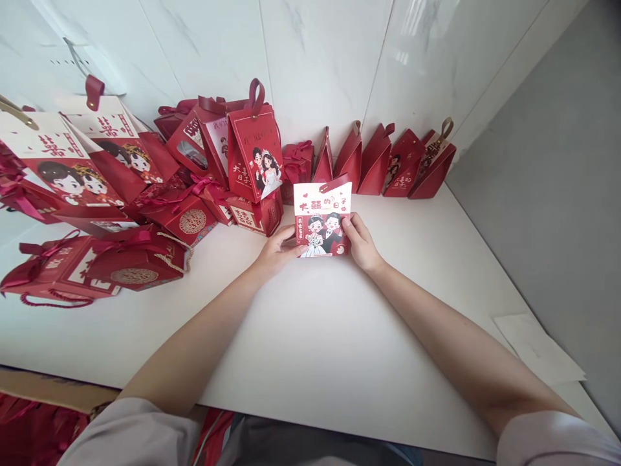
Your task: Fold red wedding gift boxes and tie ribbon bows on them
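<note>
Both my hands hold a flat red and white gift bag [322, 217] printed with a cartoon bride and groom, low over the white table [310, 349]. My left hand [277, 251] grips its left edge with thumb on the front. My right hand [359, 241] grips its right edge, fingers curled round it. The bag stands roughly upright, its printed face toward me.
Several folded red gift bags [388, 162] line the wall behind. A pile of red boxes and bags with ribbons [145, 194] fills the left of the table. A white paper sheet [538, 349] lies at the right edge. Red items [33, 421] sit below the table's front.
</note>
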